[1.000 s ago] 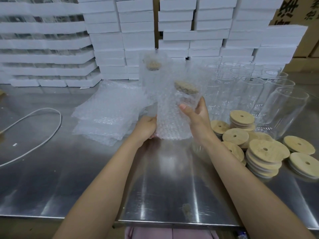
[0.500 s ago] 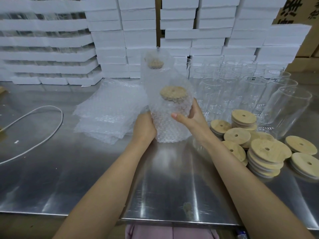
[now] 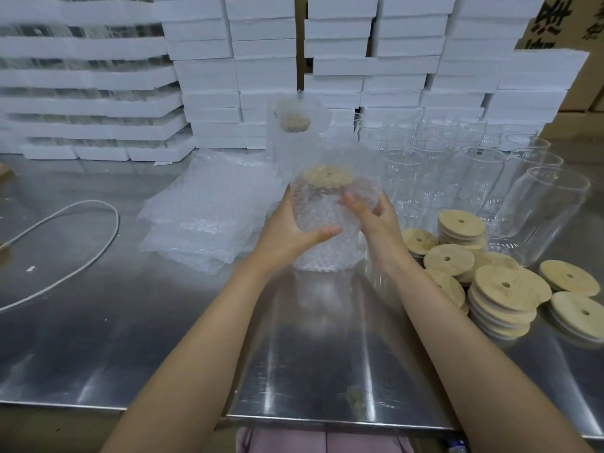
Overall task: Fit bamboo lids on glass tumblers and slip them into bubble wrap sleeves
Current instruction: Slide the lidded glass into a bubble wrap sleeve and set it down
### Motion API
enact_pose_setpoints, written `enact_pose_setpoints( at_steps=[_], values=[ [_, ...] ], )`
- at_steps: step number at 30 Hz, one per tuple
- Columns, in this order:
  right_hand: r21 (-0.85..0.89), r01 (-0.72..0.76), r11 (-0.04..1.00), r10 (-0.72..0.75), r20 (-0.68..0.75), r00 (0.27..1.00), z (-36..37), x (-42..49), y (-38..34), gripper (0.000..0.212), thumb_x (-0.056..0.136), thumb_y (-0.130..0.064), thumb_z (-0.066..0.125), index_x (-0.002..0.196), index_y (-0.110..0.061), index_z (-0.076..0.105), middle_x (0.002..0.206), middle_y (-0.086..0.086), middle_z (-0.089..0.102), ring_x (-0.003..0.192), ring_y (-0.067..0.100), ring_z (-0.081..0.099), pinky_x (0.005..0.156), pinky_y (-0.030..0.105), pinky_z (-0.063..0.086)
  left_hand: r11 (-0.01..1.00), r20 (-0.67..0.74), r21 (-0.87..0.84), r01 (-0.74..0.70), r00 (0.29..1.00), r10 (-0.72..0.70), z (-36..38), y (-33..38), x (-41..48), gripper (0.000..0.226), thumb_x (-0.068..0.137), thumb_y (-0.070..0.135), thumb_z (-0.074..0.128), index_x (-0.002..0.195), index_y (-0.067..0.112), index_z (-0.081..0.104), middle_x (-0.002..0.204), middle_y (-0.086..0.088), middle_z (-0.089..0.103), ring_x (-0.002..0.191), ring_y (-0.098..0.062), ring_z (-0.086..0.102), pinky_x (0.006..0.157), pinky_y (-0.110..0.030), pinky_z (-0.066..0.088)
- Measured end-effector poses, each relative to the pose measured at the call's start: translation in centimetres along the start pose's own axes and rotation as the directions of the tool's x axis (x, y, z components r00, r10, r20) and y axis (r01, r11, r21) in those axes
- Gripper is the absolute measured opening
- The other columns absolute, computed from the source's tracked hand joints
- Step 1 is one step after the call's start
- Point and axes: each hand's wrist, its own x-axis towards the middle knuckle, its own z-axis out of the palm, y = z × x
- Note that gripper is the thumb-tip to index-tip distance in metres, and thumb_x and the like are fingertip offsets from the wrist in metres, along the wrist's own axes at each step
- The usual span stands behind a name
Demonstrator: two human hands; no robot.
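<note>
Fingers point(image 3: 351, 202) of left hand point(image 3: 283, 231) and right hand point(image 3: 376, 223) curl round the wrapped tumbler point(image 3: 327, 248), gripping it from both sides. It stands upright on the bench point(image 3: 163, 322), centrally placed, bamboo lid point(image 3: 328, 174) visible through the bubble wrap at its top. Flat sleeves point(image 3: 209, 217) lie piled just to its left; bare tumblers point(image 3: 457, 171) and loose lids point(image 3: 503, 295) sit to its right.

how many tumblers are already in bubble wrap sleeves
2. One wrapped tumbler is held by the left hand and right hand; a second wrapped tumbler stands behind it. More may be hidden.
</note>
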Motion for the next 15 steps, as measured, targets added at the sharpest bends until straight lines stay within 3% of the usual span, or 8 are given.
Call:
enact_pose_setpoints(
  at_steps=[2, 5, 10, 12, 14, 15],
  values=[
    [-0.009, -0.016, 1.000, 0.016, -0.017, 1.000, -0.2, 0.1, 0.0, 0.038, 0.073, -0.052, 0.072, 0.105, -0.033, 0.066, 0.115, 0.003, 0.069, 0.112, 0.020, 0.063, 0.092, 0.041, 0.052, 0.999, -0.017, -0.045, 0.005, 1.000, -0.005, 0.1, 0.0, 0.2, 0.093, 0.063, 0.055, 0.083, 0.140, 0.029, 0.037, 0.135, 0.015, 0.053, 0.127, -0.004, 0.049, 0.110, -0.042, 0.038],
    [-0.024, 0.024, 0.999, -0.025, -0.032, 0.999, -0.1, 0.1, 0.2, 0.026, 0.081, -0.049, 0.071, 0.102, -0.034, 0.067, 0.116, 0.009, 0.066, 0.113, 0.027, 0.061, 0.088, 0.039, 0.050, 0.994, -0.058, -0.114, -0.004, 0.998, -0.002, 0.1, 0.1, 0.3, 0.085, 0.067, 0.041, 0.084, 0.138, 0.023, 0.041, 0.134, 0.007, 0.055, 0.125, -0.009, 0.052, 0.108, -0.044, 0.040],
    [-0.050, 0.097, 0.994, -0.102, -0.111, 0.989, 0.6, -0.1, 1.0, 0.041, 0.092, -0.031, 0.065, 0.128, -0.017, 0.054, 0.123, -0.006, 0.061, 0.109, -0.001, 0.059, 0.093, 0.019, 0.047, 0.987, -0.131, -0.158, -0.041, 0.991, 0.021, 0.2, -0.1, 0.6, 0.075, 0.074, 0.024, 0.083, 0.136, 0.014, 0.043, 0.133, 0.000, 0.056, 0.125, -0.012, 0.053, 0.108, -0.042, 0.041],
    [-0.133, 0.131, 0.982, -0.149, -0.129, 0.980, 0.9, -0.4, 1.7, 0.040, 0.094, -0.021, 0.063, 0.130, -0.025, 0.046, 0.120, -0.015, 0.054, 0.103, -0.009, 0.057, 0.091, 0.013, 0.045, 0.990, -0.201, -0.138, -0.014, 0.980, -0.014, 0.4, -0.2, 0.7, 0.074, 0.072, 0.029, 0.084, 0.133, 0.020, 0.044, 0.128, 0.010, 0.058, 0.121, -0.003, 0.054, 0.104, -0.027, 0.043],
    [-0.228, 0.191, 0.955, -0.227, -0.145, 0.963, 1.3, -0.7, 2.5, 0.048, 0.094, -0.015, 0.063, 0.134, -0.027, 0.039, 0.118, -0.010, 0.051, 0.103, 0.000, 0.056, 0.092, 0.013, 0.043, 0.998, -0.314, -0.058, 0.026, 0.949, -0.042, 1.0, 0.2, 0.7, 0.073, 0.067, 0.045, 0.083, 0.126, 0.032, 0.043, 0.118, 0.022, 0.058, 0.110, 0.010, 0.054, 0.090, -0.007, 0.042],
    [-0.271, 0.217, 0.938, -0.262, -0.144, 0.954, 1.4, -0.8, 2.9, 0.050, 0.094, -0.014, 0.062, 0.137, -0.024, 0.037, 0.121, -0.005, 0.051, 0.105, 0.005, 0.056, 0.093, 0.013, 0.043, 0.999, -0.364, -0.012, 0.044, 0.930, -0.045, 1.3, 0.4, 0.8, 0.073, 0.065, 0.051, 0.081, 0.124, 0.035, 0.041, 0.116, 0.023, 0.057, 0.107, 0.011, 0.054, 0.085, -0.004, 0.041]
  ],
)
